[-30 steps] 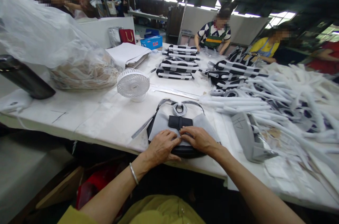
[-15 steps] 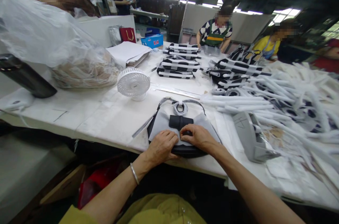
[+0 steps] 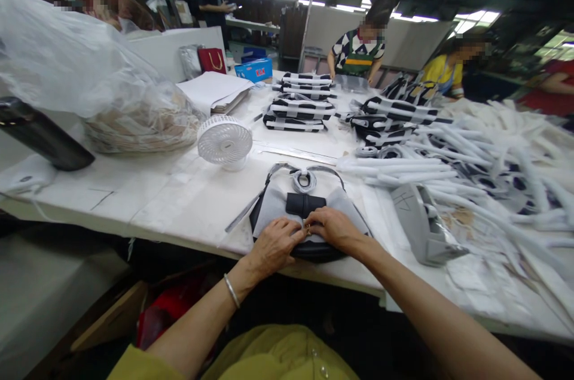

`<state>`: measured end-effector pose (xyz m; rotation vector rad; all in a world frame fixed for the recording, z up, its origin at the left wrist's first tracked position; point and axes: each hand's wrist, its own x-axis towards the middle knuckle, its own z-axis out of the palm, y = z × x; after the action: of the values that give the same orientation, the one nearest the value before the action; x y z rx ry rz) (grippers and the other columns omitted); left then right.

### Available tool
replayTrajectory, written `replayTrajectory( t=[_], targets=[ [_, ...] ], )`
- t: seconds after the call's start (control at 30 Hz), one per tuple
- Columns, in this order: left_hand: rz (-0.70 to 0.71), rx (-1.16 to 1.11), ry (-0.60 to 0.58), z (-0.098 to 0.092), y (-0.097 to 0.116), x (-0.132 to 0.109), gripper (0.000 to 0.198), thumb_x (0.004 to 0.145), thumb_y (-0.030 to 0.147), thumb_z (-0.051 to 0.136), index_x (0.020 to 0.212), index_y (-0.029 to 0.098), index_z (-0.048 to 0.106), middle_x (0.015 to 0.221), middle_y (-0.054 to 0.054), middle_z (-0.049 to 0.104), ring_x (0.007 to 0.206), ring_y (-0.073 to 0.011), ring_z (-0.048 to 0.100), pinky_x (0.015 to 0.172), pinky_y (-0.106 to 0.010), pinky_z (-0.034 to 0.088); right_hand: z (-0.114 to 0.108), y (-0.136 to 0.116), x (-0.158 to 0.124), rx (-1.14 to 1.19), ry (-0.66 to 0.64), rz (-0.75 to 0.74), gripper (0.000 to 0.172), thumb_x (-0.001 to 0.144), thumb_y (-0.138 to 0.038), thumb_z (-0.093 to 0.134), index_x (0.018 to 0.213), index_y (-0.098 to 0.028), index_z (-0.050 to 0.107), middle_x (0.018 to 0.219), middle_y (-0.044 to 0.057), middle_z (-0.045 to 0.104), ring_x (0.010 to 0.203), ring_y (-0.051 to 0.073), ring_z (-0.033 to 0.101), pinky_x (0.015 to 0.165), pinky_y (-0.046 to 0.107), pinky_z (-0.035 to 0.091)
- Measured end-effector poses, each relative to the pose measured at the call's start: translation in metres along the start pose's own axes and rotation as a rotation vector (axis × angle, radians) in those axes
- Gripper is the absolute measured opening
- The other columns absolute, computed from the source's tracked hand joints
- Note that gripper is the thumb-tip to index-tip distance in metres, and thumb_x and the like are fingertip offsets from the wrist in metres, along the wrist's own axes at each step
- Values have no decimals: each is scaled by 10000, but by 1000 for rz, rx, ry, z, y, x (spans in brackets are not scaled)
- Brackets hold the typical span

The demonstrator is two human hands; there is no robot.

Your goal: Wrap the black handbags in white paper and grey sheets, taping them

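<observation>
A black handbag (image 3: pixel 314 251) lies on the table before me, its front covered by a thin white protective sheet (image 3: pixel 273 209). My left hand (image 3: pixel 278 241) rests on the bag's lower front, with its fingers bent and its fingertips at the small gold-coloured clasp (image 3: pixel 308 228). From the other side, the fingers of my right hand (image 3: pixel 336 228) pinch at the same clasp. Just above my fingertips is the bag's black flap tab (image 3: pixel 305 204). A ring wrapped in clear film (image 3: pixel 304 181) lies at the bag's top, between the strap ends. The fingers partly hide the clasp.
Left of the bag stand a white fan (image 3: pixel 225 142), a dark flask (image 3: pixel 45 134) and a large plastic bag (image 3: pixel 143 122). Wrapped bags (image 3: pixel 300 109) are stacked beyond. A grey holder (image 3: pixel 424 227) and white padded strips (image 3: pixel 403 169) lie right. Co-workers are behind the table.
My left fingertips have moved up and right to the clasp, meeting my right fingers there. The handbag stays in place. The view has shifted slightly.
</observation>
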<state>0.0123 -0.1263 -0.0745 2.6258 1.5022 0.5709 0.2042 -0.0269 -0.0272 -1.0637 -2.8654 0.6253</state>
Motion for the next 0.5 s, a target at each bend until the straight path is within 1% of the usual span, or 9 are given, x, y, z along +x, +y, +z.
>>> replayTrajectory(
  t=[0.13, 0.27, 0.4, 0.47, 0.5],
  targets=[
    [1, -3, -22, 1, -1, 0, 604, 727, 212, 814, 1252, 246, 516, 1201, -39, 591, 1066, -267, 533, 955, -400, 460, -7, -1, 4, -141, -68, -81, 205, 959, -205, 552, 1022, -244, 744, 976, 40, 701, 917, 182, 615, 768, 271, 411],
    [8, -14, -11, 3, -2, -1, 601, 737, 239, 813, 1261, 236, 520, 1185, -54, 595, 1067, -273, 537, 928, -405, 462, -19, -7, 7, -276, -166, -202, 200, 967, -186, 529, 989, -231, 723, 971, 35, 671, 880, 164, 602, 666, 255, 362],
    [-13, -75, 45, 7, -2, -1, 545, 764, 313, 801, 1236, 228, 541, 1158, -54, 610, 1070, -263, 548, 940, -399, 455, -27, -7, 10, -333, -202, -310, 194, 985, -168, 488, 955, -205, 677, 977, 26, 658, 855, 149, 590, 651, 250, 351],
    [-30, -90, 69, 8, -2, -2, 525, 775, 341, 790, 1225, 224, 547, 1149, -57, 616, 1075, -262, 549, 943, -400, 457, -26, -8, 10, -356, -220, -322, 196, 993, -168, 463, 963, -196, 654, 991, 34, 657, 866, 158, 592, 658, 256, 360],
    [-37, -91, 76, 9, -2, -2, 521, 775, 344, 787, 1219, 219, 547, 1145, -61, 618, 1076, -262, 550, 943, -401, 460, -23, -10, 10, -372, -221, -302, 191, 992, -168, 456, 973, -189, 644, 1003, 43, 656, 875, 166, 595, 659, 260, 366]
  ],
)
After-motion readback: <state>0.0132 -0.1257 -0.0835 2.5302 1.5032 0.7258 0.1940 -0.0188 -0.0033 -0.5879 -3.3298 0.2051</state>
